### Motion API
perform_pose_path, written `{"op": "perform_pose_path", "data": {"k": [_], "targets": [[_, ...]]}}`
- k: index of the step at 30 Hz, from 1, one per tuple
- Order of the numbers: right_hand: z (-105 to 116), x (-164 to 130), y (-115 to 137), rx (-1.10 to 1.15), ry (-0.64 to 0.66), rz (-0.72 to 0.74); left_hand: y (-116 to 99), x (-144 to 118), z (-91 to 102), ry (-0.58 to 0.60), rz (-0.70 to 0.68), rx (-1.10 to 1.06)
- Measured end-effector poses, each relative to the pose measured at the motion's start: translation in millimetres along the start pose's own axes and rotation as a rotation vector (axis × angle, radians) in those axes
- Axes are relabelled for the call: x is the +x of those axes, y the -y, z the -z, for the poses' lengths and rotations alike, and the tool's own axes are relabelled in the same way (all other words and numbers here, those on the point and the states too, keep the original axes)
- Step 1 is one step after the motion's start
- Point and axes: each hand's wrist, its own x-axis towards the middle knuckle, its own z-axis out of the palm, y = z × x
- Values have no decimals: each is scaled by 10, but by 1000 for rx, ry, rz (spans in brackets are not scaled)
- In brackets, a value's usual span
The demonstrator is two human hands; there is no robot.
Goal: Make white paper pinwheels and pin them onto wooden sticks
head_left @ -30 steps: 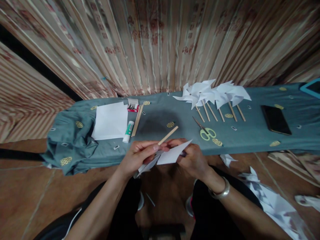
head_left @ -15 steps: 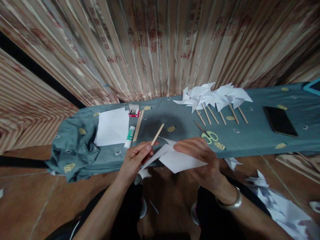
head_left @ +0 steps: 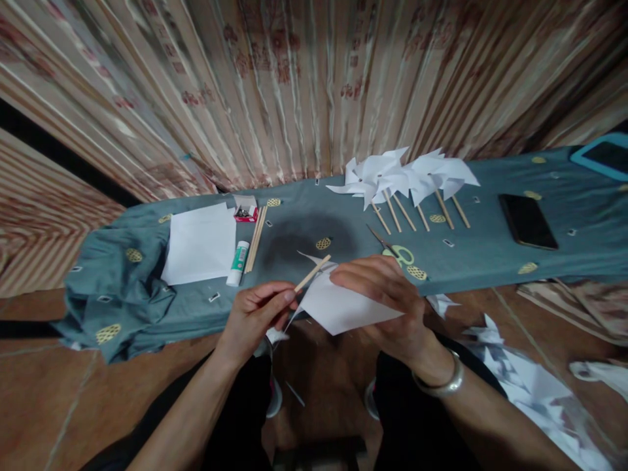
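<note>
Pinched in my left hand (head_left: 262,314) is a thin wooden stick (head_left: 314,271), its free end pointing up and right over white paper. My right hand (head_left: 385,297) is closed on that white paper pinwheel (head_left: 338,307), fingers across its top. The stick's tip lies close to the paper's centre; whether they touch I cannot tell. Past my hands, finished pinwheels (head_left: 422,176) on sticks lie in a row at the table's back. Scissors (head_left: 400,254) with pale green handles rest near my right hand. Left of my left hand stands a glue stick (head_left: 238,263), lying beside several wooden sticks (head_left: 256,240).
A stack of white paper (head_left: 199,245) and a small red box of metal pins (head_left: 245,210) are on the left of the cloth-covered table (head_left: 294,229). A black phone (head_left: 527,221) and a blue-edged device (head_left: 603,157) lie right. Paper scraps (head_left: 534,392) cover the floor at right.
My left hand has tilted the wooden stick lower and brought its tip over the pinwheel paper in my right hand. The whole view has shifted slightly.
</note>
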Motion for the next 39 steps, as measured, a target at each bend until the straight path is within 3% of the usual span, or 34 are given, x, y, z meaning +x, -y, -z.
{"op": "perform_pose_path", "data": {"k": [39], "targets": [[4, -11, 38, 56, -29, -66, -45, -29, -9, -53, -178, 82]]}}
